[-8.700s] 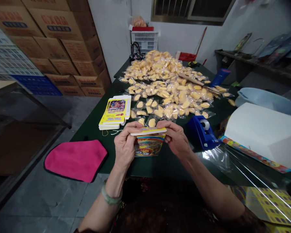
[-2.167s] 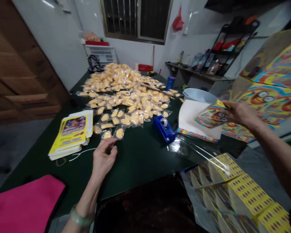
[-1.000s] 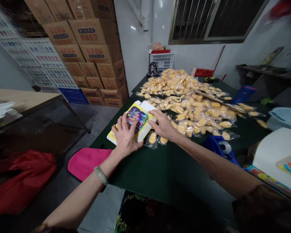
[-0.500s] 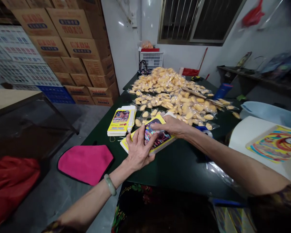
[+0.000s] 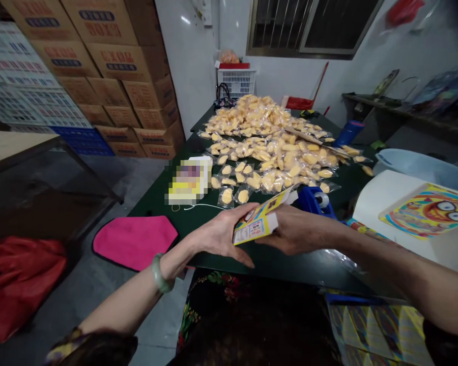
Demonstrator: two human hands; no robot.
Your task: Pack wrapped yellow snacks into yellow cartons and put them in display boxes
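Note:
Between my hands is a small yellow printed carton (image 5: 255,229), tilted up above the dark green table with flaps standing out. My left hand (image 5: 219,231) grips its left side, the thumb stretched out below. On its right side my right hand (image 5: 299,229) is closed around the carton, its fingertips partly hidden. Just behind the right hand stands a blue tape dispenser (image 5: 316,202). More flat yellow-and-white cartons (image 5: 191,180), partly blurred, lie to the left. A large heap of clear-wrapped pale yellow pieces (image 5: 267,132) spreads beyond my hands.
A pink cloth-covered seat (image 5: 135,243) is at the table's left edge. On the right are a white box with a cartoon face (image 5: 370,203) and a light blue basin (image 5: 423,170). Below lies a crate of printed cartons (image 5: 374,330). Stacked brown boxes (image 5: 125,61) stand back left.
The carton lay flat under both hands; now it is lifted, turned and opened out into a box shape. My hands have shifted to its two sides. The view has tilted slightly downward.

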